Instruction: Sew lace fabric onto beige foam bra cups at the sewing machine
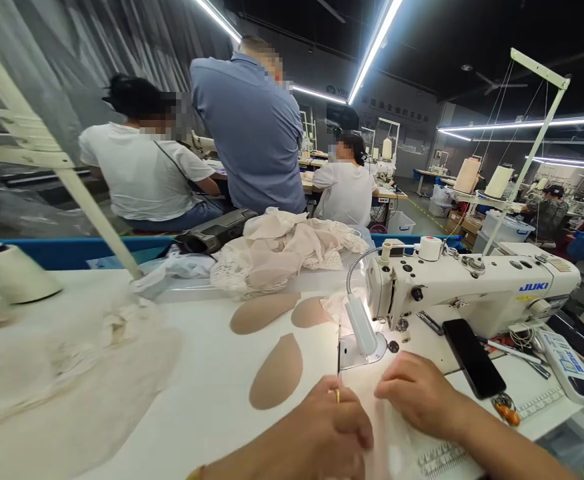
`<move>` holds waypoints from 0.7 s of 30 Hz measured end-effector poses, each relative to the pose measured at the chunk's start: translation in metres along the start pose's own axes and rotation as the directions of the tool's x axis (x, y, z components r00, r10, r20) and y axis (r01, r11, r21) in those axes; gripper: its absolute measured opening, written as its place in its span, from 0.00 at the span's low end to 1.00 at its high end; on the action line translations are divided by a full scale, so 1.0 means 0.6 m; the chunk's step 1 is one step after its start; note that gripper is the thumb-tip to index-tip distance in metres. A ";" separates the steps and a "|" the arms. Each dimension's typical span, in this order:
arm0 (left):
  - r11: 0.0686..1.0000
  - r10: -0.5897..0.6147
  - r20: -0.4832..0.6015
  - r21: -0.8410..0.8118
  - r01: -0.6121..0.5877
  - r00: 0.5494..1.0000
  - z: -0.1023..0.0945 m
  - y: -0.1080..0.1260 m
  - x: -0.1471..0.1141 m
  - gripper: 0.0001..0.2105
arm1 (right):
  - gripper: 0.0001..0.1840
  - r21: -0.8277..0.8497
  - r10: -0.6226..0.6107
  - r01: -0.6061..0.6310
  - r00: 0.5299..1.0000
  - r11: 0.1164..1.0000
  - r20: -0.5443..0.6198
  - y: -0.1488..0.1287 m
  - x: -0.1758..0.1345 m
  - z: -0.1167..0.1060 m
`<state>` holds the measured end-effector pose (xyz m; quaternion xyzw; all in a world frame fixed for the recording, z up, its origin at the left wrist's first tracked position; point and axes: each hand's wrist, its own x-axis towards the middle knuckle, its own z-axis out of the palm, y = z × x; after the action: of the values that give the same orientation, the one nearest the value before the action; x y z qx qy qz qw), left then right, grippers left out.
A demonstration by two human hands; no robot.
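My left hand (336,427), with a ring on one finger, is curled closed at the front edge of the sewing machine's bed. My right hand (419,393) is beside it, thumb and fingers pinched together. A strip of pale sheer fabric (383,433) runs between and below them, and both hands appear to grip it; the left fingertips are partly hidden. Just beyond is the metal needle plate (355,351) of a white sewing machine (462,293), lit by a small lamp (361,323). Left of my hands lie tan moulded cups, a near cup (277,373) and a far cup (263,313).
Sheer cream fabric (62,380) covers the table's left side. A lace pile (282,250) sits at the back. Right of the machine bed are a black phone (473,357), a white control box (572,367) and a printed ruler (542,402). Several people sit or stand beyond.
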<state>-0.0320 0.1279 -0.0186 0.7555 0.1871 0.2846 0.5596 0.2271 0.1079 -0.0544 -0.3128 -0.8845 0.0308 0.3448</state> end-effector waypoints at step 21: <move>0.768 0.097 0.088 0.626 -0.131 0.991 -0.006 -0.094 0.053 0.16 | 0.21 -0.141 0.186 -0.164 0.969 0.976 0.165 0.055 0.028 0.006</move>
<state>-0.0081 0.1669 -0.0646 0.9160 0.2114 0.2199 0.2605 0.2329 0.1449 -0.0563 -0.4070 -0.8806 0.0330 0.2405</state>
